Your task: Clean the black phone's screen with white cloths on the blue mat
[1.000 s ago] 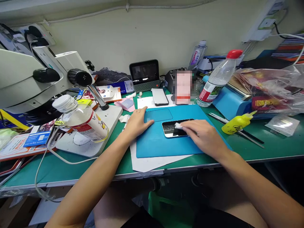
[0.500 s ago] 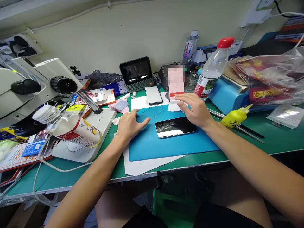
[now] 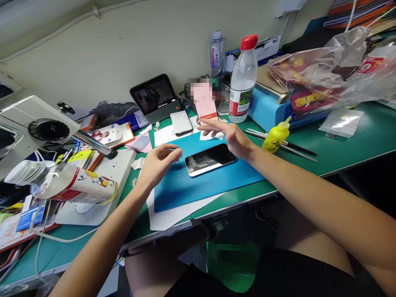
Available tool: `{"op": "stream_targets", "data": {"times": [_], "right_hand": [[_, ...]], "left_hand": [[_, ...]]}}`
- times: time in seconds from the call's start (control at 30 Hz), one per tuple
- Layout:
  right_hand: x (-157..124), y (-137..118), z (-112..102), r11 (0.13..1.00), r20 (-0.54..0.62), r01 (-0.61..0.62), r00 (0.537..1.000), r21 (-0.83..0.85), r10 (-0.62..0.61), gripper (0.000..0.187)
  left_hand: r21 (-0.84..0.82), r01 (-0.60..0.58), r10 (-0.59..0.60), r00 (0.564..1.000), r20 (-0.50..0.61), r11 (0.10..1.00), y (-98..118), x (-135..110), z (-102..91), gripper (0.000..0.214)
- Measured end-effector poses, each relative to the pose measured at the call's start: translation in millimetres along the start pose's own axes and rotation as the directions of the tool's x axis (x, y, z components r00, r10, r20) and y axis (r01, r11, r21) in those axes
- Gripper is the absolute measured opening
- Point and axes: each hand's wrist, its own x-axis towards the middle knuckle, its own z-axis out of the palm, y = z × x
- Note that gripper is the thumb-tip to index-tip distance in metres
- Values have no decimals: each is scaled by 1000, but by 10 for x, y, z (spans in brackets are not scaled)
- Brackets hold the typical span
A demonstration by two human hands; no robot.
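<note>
A black-screened phone [image 3: 210, 160] lies face up on a blue mat [image 3: 198, 192], reflecting light at its left end. My left hand [image 3: 159, 163] hovers over the mat's left side, apart from the phone. Its fingers curve loosely and nothing shows in them. My right hand [image 3: 233, 138] is above the phone's far right corner, fingers stretched out. Its fingertips overlap the lower edge of a propped-up phone [image 3: 206, 110] with a lit pink screen; whether they touch it I cannot tell. A white-faced phone [image 3: 181, 122] lies behind the mat.
Bottles stand behind: a red-capped one [image 3: 243, 82] and a clear one [image 3: 218, 55]. A yellow squeeze bottle [image 3: 276, 136] and thin tools [image 3: 297, 152] are at right. At left are a microscope stand [image 3: 95, 142] and a tilted drink bottle [image 3: 86, 183]. A smart display [image 3: 156, 99] stands behind.
The view has swung to the right, so the bench appears shifted left. My left fingers have drawn closer to the thumb. My right fingers are now stretched out flatter.
</note>
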Motion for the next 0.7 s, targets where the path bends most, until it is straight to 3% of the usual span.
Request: {"op": "stream_targets", "data": {"times": [0.1,0.2,0.33,0.53,0.7], "right_hand": [[-8,-5,79,980,33,-85,996,179,81,109],[6,-7,141,955,86,-167,985,244,150,106],[13,-23,155,935,113,-168,984,313,140,100],[-10,-60,170,943,129,-143,986,300,109,76],[-28,-105,129,977,63,-109,993,184,99,75]], "left_hand": [[10,0,0,1000,13,1000,91,32,139,54],[-48,-32,33,999,18,998,145,134,279,61],[-97,-114,120,991,61,989,146,258,424,65],[17,-266,261,955,140,964,-21,255,504,54],[79,-399,380,907,182,914,-108,274,418,60]]}}
